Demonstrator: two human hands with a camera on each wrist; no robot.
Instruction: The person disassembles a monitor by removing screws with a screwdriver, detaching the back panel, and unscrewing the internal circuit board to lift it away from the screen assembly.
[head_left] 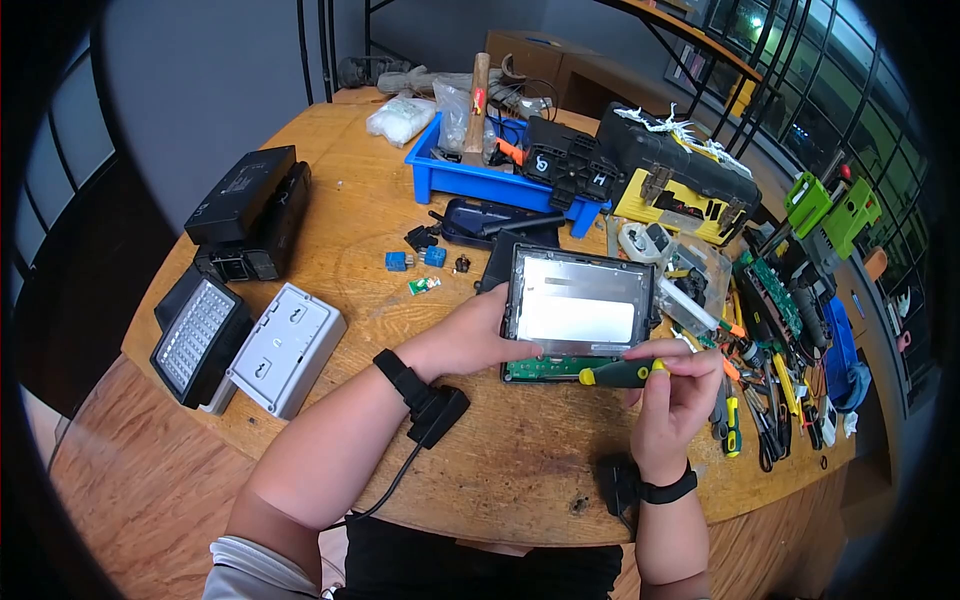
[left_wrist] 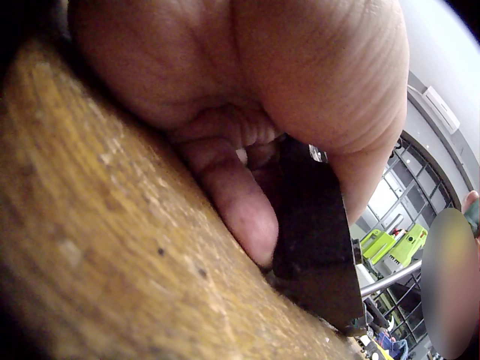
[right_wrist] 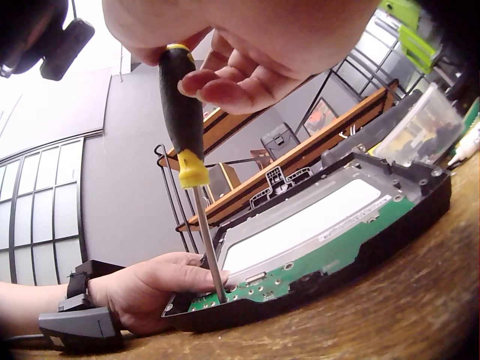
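An opened black device casing (head_left: 511,300) lies on the wooden table, with a shiny metal plate (head_left: 575,305) and a green circuit board (right_wrist: 330,244) inside. My left hand (head_left: 478,335) grips its left side, thumb on top; in the left wrist view the fingers (left_wrist: 244,202) curl against the black casing. With thumb and fingertips, my right hand (head_left: 675,400) pinches the handle end of a black-and-yellow screwdriver (right_wrist: 182,105). The screwdriver's shaft (right_wrist: 206,240) points down, its tip right at the board's near corner beside the left thumb.
Behind stand a blue tray (head_left: 490,185) with a hammer (head_left: 477,105) and a yellow-black toolbox (head_left: 690,180). Loose tools, including pliers (head_left: 775,425), crowd the right side. A white box (head_left: 287,350), a lamp panel (head_left: 200,335) and black units (head_left: 245,215) stand left. Small blue parts (head_left: 398,261) lie mid-table.
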